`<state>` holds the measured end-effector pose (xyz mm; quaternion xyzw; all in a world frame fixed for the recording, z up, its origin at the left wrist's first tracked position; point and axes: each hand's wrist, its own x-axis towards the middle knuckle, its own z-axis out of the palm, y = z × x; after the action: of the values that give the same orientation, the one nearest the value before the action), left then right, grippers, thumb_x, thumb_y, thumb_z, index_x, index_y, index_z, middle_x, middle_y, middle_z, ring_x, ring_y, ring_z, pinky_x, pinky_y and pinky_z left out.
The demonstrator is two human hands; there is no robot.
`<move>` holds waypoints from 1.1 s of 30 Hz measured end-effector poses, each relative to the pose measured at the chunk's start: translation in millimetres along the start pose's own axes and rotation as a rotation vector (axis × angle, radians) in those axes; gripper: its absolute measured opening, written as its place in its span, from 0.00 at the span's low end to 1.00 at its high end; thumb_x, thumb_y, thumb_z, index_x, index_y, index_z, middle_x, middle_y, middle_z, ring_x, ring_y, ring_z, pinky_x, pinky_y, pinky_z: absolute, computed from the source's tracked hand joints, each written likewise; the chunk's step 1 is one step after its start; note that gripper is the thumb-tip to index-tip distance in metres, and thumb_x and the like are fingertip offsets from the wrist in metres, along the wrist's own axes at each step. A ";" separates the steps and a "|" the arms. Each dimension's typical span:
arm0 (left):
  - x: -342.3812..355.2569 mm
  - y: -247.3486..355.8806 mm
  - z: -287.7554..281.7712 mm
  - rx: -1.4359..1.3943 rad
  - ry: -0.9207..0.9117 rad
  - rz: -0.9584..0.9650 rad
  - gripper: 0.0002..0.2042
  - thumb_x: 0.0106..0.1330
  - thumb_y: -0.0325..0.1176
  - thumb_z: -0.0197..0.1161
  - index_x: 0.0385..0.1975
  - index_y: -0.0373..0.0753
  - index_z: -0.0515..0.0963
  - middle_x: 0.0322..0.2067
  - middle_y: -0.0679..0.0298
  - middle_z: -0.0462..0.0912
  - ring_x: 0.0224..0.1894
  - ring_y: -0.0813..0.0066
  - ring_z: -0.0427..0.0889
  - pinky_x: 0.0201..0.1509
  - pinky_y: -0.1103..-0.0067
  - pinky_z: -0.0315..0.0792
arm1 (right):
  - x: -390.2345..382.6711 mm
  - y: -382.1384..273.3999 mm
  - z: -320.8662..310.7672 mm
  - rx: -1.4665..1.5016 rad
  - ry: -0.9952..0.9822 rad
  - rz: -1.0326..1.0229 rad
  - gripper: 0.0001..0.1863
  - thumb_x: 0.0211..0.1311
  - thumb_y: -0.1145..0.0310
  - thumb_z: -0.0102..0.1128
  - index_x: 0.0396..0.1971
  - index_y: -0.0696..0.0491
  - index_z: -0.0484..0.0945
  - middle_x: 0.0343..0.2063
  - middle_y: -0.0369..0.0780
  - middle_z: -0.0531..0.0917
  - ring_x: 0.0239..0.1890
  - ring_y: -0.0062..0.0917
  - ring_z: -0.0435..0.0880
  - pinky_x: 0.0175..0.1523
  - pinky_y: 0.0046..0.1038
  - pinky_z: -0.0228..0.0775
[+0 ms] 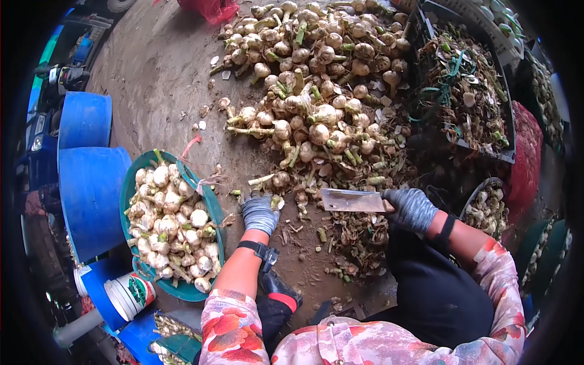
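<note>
The garlic bulb [281,179] lies on the ground just beyond the left hand [259,213], a little to the right of its fingertips; that hand is much nearer to it than the right hand [411,210]. Its long axis runs roughly across the view, with the cut-topped stalk pointing left and the round head to the right. The left hand's gloved fingers are partly curled; I cannot tell whether they grip the pale green piece [278,202] beside them. The right hand is closed round the handle of a cleaver [353,200], whose broad blade points left toward the left hand, its long axis nearly crosswise too, above a litter of trimmings [359,234]. Farther off, the heap of untrimmed garlic [319,134] spreads ahead, a green tub [182,292] of garlic stands left of the left hand, and a black crate [483,151] of dry stalks stands ahead to the right.
</note>
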<state>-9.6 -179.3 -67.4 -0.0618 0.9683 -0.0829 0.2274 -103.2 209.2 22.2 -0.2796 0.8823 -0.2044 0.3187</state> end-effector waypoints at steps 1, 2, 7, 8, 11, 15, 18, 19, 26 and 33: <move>-6.1 -6.2 6.0 0.006 0.033 0.020 0.23 0.59 0.51 0.65 0.49 0.42 0.78 0.47 0.49 0.80 0.49 0.54 0.80 0.56 0.60 0.72 | 1.8 -6.7 2.0 0.005 0.001 -0.010 0.13 0.55 0.60 0.62 0.37 0.49 0.78 0.27 0.48 0.83 0.33 0.46 0.83 0.38 0.45 0.75; -7.7 -1.8 5.8 0.001 0.068 0.061 0.21 0.62 0.46 0.64 0.50 0.42 0.77 0.48 0.51 0.80 0.47 0.56 0.82 0.54 0.61 0.75 | 0.7 -8.3 5.3 0.021 -0.024 -0.032 0.13 0.55 0.60 0.61 0.37 0.49 0.78 0.27 0.48 0.83 0.33 0.46 0.83 0.38 0.45 0.75; -37.7 40.4 10.4 -1.814 -0.154 -0.033 0.20 0.66 0.26 0.62 0.56 0.34 0.69 0.49 0.61 0.79 0.46 0.73 0.79 0.51 0.77 0.77 | 3.5 -26.2 7.3 0.026 -0.056 -0.164 0.13 0.56 0.58 0.61 0.39 0.48 0.78 0.27 0.46 0.83 0.33 0.46 0.83 0.37 0.44 0.75; -41.7 55.3 -9.4 -1.699 -0.164 0.130 0.20 0.67 0.29 0.61 0.58 0.36 0.68 0.51 0.60 0.77 0.49 0.70 0.79 0.53 0.74 0.76 | 2.5 -29.5 3.7 0.049 -0.046 -0.189 0.13 0.57 0.58 0.61 0.39 0.48 0.78 0.26 0.46 0.83 0.33 0.46 0.83 0.37 0.44 0.75; -64.0 67.1 6.4 -1.768 -0.061 0.359 0.24 0.69 0.42 0.61 0.63 0.46 0.66 0.57 0.57 0.74 0.55 0.61 0.78 0.59 0.65 0.73 | 9.3 -56.4 -3.5 0.117 0.008 -0.342 0.14 0.59 0.57 0.60 0.39 0.49 0.77 0.25 0.46 0.82 0.33 0.46 0.83 0.37 0.44 0.75; -69.5 95.0 -38.5 -0.771 0.435 0.613 0.20 0.61 0.36 0.68 0.53 0.43 0.75 0.51 0.62 0.80 0.52 0.63 0.78 0.62 0.67 0.68 | 15.8 -45.3 -5.1 0.067 -0.180 -0.129 0.14 0.59 0.58 0.58 0.41 0.48 0.78 0.28 0.47 0.84 0.34 0.45 0.84 0.40 0.42 0.76; -77.9 113.0 -108.0 -1.595 -0.043 0.529 0.20 0.60 0.37 0.69 0.50 0.40 0.75 0.46 0.63 0.81 0.48 0.67 0.78 0.57 0.72 0.71 | 11.1 9.8 7.0 0.075 -0.137 0.103 0.15 0.59 0.54 0.59 0.39 0.49 0.79 0.28 0.48 0.84 0.34 0.46 0.84 0.41 0.42 0.76; -76.6 113.1 -105.8 -1.596 -0.037 0.523 0.20 0.60 0.37 0.69 0.50 0.40 0.75 0.46 0.63 0.81 0.48 0.67 0.78 0.57 0.72 0.71 | 5.5 16.2 6.6 0.099 -0.114 0.092 0.16 0.60 0.54 0.59 0.39 0.50 0.79 0.28 0.48 0.84 0.34 0.46 0.84 0.40 0.42 0.76; -57.3 107.0 -44.2 -1.711 -0.161 0.464 0.22 0.70 0.42 0.56 0.60 0.38 0.67 0.55 0.59 0.74 0.58 0.62 0.73 0.62 0.69 0.71 | -0.2 -36.3 -30.5 0.147 0.009 -0.221 0.13 0.55 0.60 0.61 0.38 0.48 0.77 0.27 0.46 0.83 0.34 0.45 0.83 0.38 0.42 0.76; -78.8 107.9 -7.4 -2.057 -0.269 0.263 0.24 0.74 0.43 0.49 0.65 0.37 0.63 0.62 0.54 0.69 0.63 0.61 0.70 0.67 0.65 0.66 | -0.9 -39.5 -23.4 0.054 -0.024 -0.295 0.09 0.51 0.66 0.60 0.34 0.48 0.76 0.24 0.44 0.81 0.31 0.43 0.83 0.35 0.42 0.74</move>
<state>48.3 -60.3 -47.3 -0.1286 0.5375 0.8141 0.1783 -104.1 184.0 60.6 -0.4002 0.8219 -0.2691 0.3033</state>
